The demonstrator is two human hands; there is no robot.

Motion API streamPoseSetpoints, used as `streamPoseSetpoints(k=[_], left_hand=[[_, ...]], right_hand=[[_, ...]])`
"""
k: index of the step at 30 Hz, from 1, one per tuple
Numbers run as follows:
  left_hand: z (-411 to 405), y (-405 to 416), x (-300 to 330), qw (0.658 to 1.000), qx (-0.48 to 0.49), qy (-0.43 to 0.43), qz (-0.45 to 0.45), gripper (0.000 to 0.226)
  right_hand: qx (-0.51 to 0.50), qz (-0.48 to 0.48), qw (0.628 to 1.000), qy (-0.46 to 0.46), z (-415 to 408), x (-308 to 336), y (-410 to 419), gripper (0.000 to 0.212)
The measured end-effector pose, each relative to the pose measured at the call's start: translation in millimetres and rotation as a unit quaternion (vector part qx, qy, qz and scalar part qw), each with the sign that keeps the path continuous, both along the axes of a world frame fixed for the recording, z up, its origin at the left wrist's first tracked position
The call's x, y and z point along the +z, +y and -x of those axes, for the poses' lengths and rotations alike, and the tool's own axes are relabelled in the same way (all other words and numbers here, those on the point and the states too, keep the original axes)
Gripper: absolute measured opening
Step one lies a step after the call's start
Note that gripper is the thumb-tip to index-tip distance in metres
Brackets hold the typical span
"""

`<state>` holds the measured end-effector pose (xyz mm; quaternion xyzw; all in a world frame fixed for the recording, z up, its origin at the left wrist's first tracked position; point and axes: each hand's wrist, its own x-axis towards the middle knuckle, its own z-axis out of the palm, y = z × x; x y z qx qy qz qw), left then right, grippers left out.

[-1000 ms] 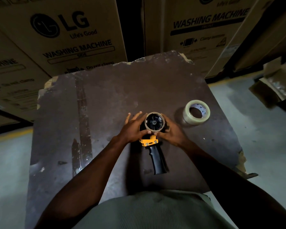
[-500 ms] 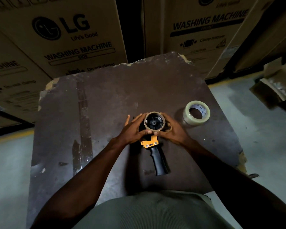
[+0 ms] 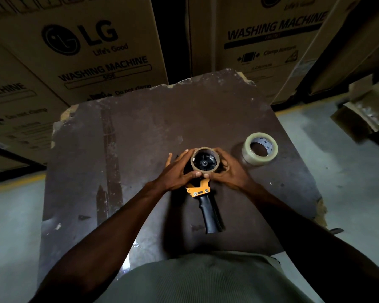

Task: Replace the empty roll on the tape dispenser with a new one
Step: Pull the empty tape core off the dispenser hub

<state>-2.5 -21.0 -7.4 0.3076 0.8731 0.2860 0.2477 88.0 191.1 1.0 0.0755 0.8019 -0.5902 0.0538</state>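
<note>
The tape dispenser [image 3: 206, 206] lies on the dark board [image 3: 140, 149], its black handle pointing towards me and its orange frame just below the hub. An empty brown cardboard roll [image 3: 214, 154] sits around the black hub. My left hand [image 3: 177, 171] grips the roll from the left, and my right hand [image 3: 232, 169] grips it from the right; both thumbs meet at its near edge. A new roll of clear tape [image 3: 260, 152] lies flat on the board to the right of my right hand, apart from it.
Large cardboard washing machine boxes [image 3: 79, 51] stand right behind the board. A smaller open carton [image 3: 363, 114] sits on the grey floor at the right. The board's edges are chipped, and floor drops away on both sides.
Both hands have closed in tighter around the empty roll, with the thumbs now touching at its near edge. The dispenser and the new tape roll have stayed put.
</note>
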Motion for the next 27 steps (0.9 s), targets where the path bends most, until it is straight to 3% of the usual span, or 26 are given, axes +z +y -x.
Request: streamPoseSetpoints(k=[5, 14, 23, 27], left_hand=[[0.4, 3.1, 3.9, 1.0, -0.016, -0.003, 0.003, 0.079], [1.1, 5.1, 14.7, 1.0, -0.001, -0.022, -0.014, 0.077], [-5.6, 6.4, 39.4, 0.998, 0.002, 0.058, -0.032, 0.081], [-23.2, 10.7, 48.3, 0.996, 0.008, 0.069, -0.052, 0.081]], right_hand=[[-0.015, 0.004, 1.0, -0.025, -4.6, -4.9, 1.5, 0.08], [-0.01, 0.027, 1.0, -0.008, -0.4, 9.0, 1.2, 0.076], [-0.019, -0.112, 0.993, 0.03, -6.7, 29.8, 9.6, 0.082], [-0.034, -0.119, 0.991, 0.058, -26.5, 34.9, 12.8, 0.091]])
